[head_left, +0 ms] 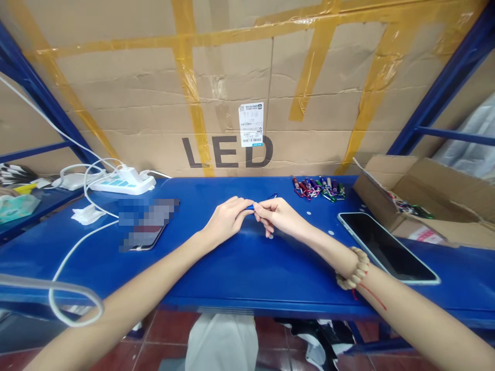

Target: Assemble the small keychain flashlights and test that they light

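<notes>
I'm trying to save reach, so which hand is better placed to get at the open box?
Likely the right hand: the open box stands on that side, and the left hand is farther away. Both hands hold the blue piece.

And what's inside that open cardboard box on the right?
Small shiny pieces, some green, lie in the box; the pieces themselves and its sides cover anything deeper.
</notes>
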Demonstrator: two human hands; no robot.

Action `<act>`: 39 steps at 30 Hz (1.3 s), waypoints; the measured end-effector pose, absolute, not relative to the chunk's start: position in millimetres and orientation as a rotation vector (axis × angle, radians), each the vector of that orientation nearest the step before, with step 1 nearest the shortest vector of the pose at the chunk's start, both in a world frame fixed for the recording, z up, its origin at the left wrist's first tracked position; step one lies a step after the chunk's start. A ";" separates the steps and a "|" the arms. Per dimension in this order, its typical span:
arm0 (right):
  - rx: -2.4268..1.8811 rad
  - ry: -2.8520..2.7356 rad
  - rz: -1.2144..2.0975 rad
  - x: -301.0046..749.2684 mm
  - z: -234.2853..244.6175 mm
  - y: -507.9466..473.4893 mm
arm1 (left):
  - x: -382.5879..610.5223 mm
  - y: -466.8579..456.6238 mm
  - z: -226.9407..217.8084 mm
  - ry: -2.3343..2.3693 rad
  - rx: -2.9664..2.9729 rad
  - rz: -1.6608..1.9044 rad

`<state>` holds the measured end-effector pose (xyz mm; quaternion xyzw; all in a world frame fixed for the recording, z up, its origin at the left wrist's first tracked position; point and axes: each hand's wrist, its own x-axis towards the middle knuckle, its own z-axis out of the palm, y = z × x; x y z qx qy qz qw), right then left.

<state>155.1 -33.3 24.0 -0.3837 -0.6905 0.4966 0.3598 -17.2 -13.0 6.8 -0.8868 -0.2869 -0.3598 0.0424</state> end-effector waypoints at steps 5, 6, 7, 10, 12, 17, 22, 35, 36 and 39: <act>-0.978 -1.676 1.492 162.6 30.1 -26.8 | -12.9 -11.0 9.7 -0.996 -2.842 -1.083; -0.995 -1.681 1.497 165.0 32.3 -25.6 | -11.3 -11.1 10.9 -1.038 -2.885 -1.087; -1.012 -1.689 1.495 167.2 34.3 -24.7 | -9.9 -11.3 12.1 -1.081 -2.926 -1.090; -1.057 -1.694 1.465 170.8 37.7 -22.8 | -6.8 -12.5 14.5 -1.168 -3.015 -1.093; -1.083 -1.694 1.437 170.3 37.1 -21.8 | -6.2 -12.4 14.3 -1.198 -3.047 -1.109; -1.170 -1.774 1.242 173.1 35.6 -16.2 | -9.1 -5.6 10.9 -1.256 -3.069 -1.144; -1.380 -1.833 0.516 200.1 36.4 -1.6 | -18.8 1.5 14.2 -1.206 -3.037 -0.870; -1.370 -2.476 0.109 194.9 19.2 -0.8 | -23.6 6.5 14.2 -1.242 -3.107 -0.649; -1.355 -2.482 0.081 194.8 19.7 -0.9 | -23.1 6.7 14.0 -1.280 -3.076 -0.708; -1.368 -2.441 0.065 195.2 19.9 0.4 | -22.2 9.3 10.3 -1.377 -2.972 -0.846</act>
